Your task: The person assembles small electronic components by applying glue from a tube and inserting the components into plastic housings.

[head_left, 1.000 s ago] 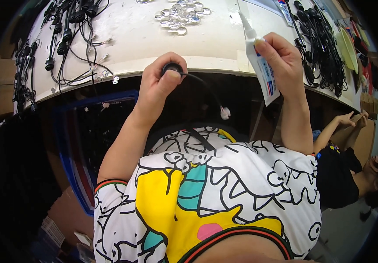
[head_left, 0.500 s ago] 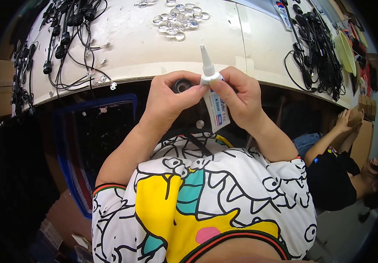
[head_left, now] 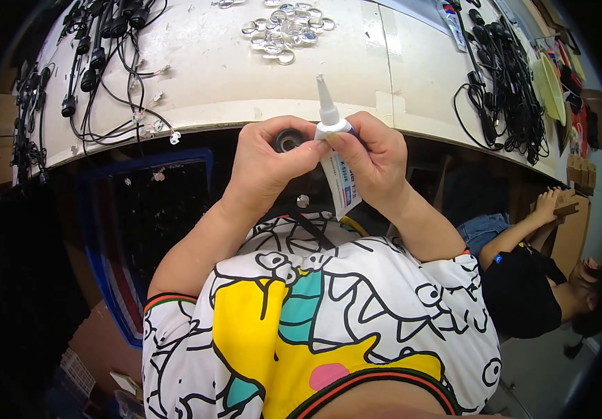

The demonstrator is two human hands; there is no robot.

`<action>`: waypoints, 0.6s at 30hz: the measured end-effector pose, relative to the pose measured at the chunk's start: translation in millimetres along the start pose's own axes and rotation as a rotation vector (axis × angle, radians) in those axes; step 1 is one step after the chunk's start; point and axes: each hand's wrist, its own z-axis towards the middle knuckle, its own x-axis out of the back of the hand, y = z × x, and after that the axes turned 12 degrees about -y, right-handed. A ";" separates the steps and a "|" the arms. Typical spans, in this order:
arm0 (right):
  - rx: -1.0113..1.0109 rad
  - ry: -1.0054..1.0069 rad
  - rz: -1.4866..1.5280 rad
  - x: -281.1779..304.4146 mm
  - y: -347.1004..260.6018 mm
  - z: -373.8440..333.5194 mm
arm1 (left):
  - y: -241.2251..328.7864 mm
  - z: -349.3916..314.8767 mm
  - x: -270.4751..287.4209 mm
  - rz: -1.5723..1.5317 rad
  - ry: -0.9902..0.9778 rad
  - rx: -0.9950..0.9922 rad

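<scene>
Both hands meet in front of my chest, just below the table's near edge. My left hand (head_left: 262, 164) is closed around a small round black part (head_left: 288, 141) with a paler ring inside it. My right hand (head_left: 379, 157) pinches a white tube of glue (head_left: 341, 187) near its shoulder. The tube's long, pointed, translucent nozzle (head_left: 326, 101) aims up and away from me, and its flat end hangs down. The left fingertips touch the tube's neck. On the table beyond lies a cluster of clear round lenses (head_left: 285, 33).
Black cables with connectors (head_left: 97, 57) lie along the left of the white table (head_left: 203, 77). More coiled black cables (head_left: 514, 91) and another tube (head_left: 452, 26) lie at the right. Another person (head_left: 524, 286) handles a cardboard piece at the right. A blue-rimmed container (head_left: 95, 248) stands below left.
Both hands keep their grips, and the tube has shifted slightly left. At the right, the other person's hands and cardboard piece have moved a little.
</scene>
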 end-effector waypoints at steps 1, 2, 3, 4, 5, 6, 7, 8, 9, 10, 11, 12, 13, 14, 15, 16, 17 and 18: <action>0.000 -0.004 0.002 0.0 -0.3 0.6 | -0.3 0.1 0.1 -0.003 0.007 0.000; 0.000 -0.005 0.001 0.1 -0.4 1.3 | -0.5 0.1 0.5 -0.003 0.008 -0.001; 0.007 -0.007 -0.004 0.2 -0.5 2.0 | -0.6 0.2 0.9 0.001 0.006 -0.002; 0.013 -0.010 -0.010 -0.1 -0.8 2.1 | -0.7 -0.6 1.0 0.006 0.005 -0.002; 0.013 -0.011 -0.010 -0.4 -0.6 1.8 | -0.4 -1.6 0.7 0.004 0.005 -0.002; 0.021 -0.015 -0.013 -0.6 -0.3 1.2 | 0.2 -2.5 0.1 0.004 0.005 -0.006; 0.031 -0.020 -0.017 -0.7 0.2 1.2 | 0.6 -2.8 0.0 0.005 0.006 -0.011; 0.032 -0.022 -0.017 -1.1 -0.7 1.5 | 0.6 -3.2 0.1 0.005 0.007 -0.012; 0.026 -0.021 0.005 -1.6 -2.3 1.9 | 0.6 -3.5 0.2 0.007 0.008 -0.013; 0.020 -0.019 0.025 -1.5 -3.0 2.8 | 0.8 -3.1 0.4 0.009 0.008 -0.015; 0.022 -0.020 0.025 -0.8 -2.6 3.3 | 1.0 -2.8 0.4 0.010 0.008 -0.016; 0.017 -0.034 0.022 0.2 -1.8 3.8 | 1.1 -2.5 0.3 0.001 0.013 -0.007; 0.010 -0.049 0.017 0.2 -2.3 4.1 | 1.3 -3.3 0.5 -0.011 0.016 0.002; 0.010 -0.050 0.015 -0.2 -3.5 4.7 | 1.2 -3.7 1.3 -0.013 0.016 0.000; 0.002 -0.049 0.013 -0.7 -5.1 5.5 | 0.9 -3.6 2.5 0.008 0.014 -0.008; -0.004 -0.048 0.014 -0.6 -5.6 5.6 | 0.4 -3.3 2.7 0.031 0.013 -0.016; -0.002 -0.049 0.012 -0.3 -5.7 5.6 | 0.6 -3.2 2.3 0.031 0.014 -0.018; -0.003 -0.050 0.028 0.1 -5.8 5.6 | 0.9 -2.9 1.6 0.028 0.013 -0.020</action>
